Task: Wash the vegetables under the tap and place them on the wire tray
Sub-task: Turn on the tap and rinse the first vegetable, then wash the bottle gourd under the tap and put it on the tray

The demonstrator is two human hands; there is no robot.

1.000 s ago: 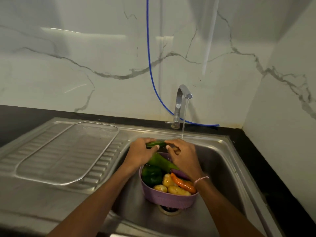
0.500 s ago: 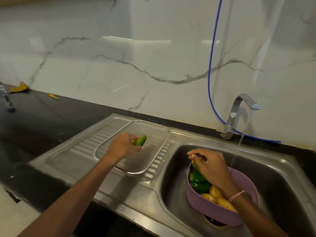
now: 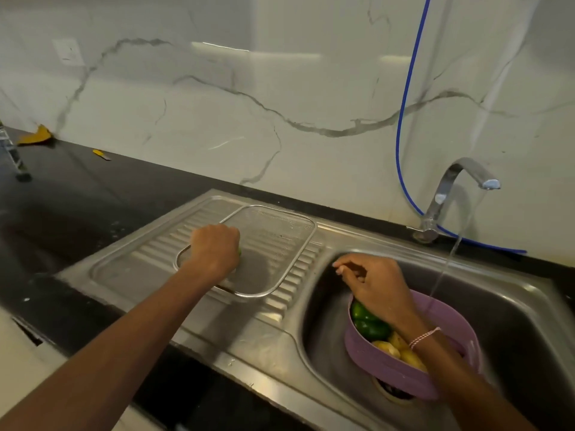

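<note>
Left hand (image 3: pixel 214 253) sits low over the wire tray (image 3: pixel 277 244), fingers curled round a green vegetable (image 3: pixel 239 251) — only a sliver of it peeks out past the knuckles. Over in the sink (image 3: pixel 513 306), right hand (image 3: pixel 373 283) hangs above the purple basket (image 3: pixel 401 377) of green peppers (image 3: pixel 370 321) and potatoes (image 3: pixel 407 356), fingers bent — can't tell if they've got anything. Tap (image 3: pixel 460 178) is running at far right.

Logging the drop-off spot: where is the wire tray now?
Head view: the wire tray sits on the ribbed drainboard, left of the sink basin, with the left hand over its left end.
</note>
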